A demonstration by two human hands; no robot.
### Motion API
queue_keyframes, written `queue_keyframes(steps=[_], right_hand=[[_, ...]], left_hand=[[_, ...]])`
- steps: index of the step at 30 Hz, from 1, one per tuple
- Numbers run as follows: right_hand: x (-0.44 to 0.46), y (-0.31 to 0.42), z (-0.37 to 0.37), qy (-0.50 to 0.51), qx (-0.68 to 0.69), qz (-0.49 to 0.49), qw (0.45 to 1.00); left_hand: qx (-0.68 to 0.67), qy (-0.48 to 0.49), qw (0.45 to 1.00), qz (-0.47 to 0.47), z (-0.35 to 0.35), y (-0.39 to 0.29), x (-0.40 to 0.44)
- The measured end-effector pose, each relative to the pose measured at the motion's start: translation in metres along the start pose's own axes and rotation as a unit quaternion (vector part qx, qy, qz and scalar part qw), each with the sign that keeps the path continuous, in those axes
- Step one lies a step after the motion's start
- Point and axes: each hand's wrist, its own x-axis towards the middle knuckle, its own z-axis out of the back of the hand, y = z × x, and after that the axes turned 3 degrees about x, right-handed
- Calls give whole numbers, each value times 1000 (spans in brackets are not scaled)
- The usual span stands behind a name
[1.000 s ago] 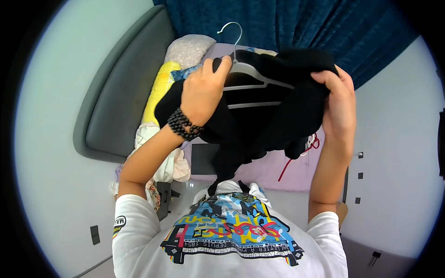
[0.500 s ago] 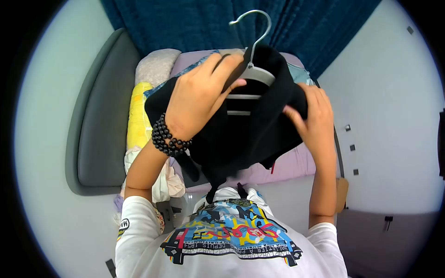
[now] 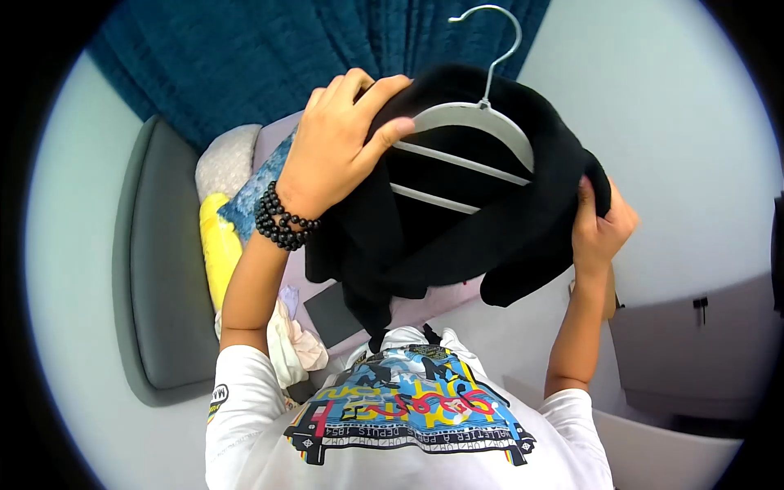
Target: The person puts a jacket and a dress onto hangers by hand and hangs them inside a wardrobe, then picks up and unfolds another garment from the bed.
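A black garment (image 3: pixel 482 245) drapes around a pale hanger (image 3: pixel 492 118), held up before the bed's (image 3: pixel 425 306) near edge. The left hand's (image 3: pixel 331 147) fingers clasp one side, the right hand's (image 3: pixel 604 229) the other. A yellow pillow (image 3: pixel 219 249) lies along the headboard (image 3: pixel 171 269) edge.

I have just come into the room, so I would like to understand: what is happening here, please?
A person is holding up a black garment in front of them, with a pale hanger inside its neck opening. The left hand grips one shoulder, the right hand the other side. The metal hook points up, hung on nothing. Behind is a bed.
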Motion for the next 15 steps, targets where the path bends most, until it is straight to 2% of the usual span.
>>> queue_keyframes(steps=[2,4,6,8,9,10,12,15], right_hand=[[-3,-8,32,-2,-22,-36,999],[-17,-14,62,-14,-51,-57,997],[-32,-14,94,-16,-81,-74,994],[-37,-13,131,-39,-82,-96,991],[-39,-12,153,-12,-69,-133,989],[-44,-11,178,15,-56,-172,983],[-54,3,228,32,-66,-223,972],[-63,8,282,121,-30,-281,951]], left_hand=[[-114,27,993,16,-11,-20,13],[-136,25,990,-26,-31,-38,16],[-124,37,991,-39,-41,-73,23],[-68,108,992,8,-36,-113,30],[-87,11,996,-37,-41,-118,33],[-100,-7,995,-30,-40,-125,39],[-167,-13,986,-11,-31,-143,59],[-183,4,981,-68,-36,-186,75]])
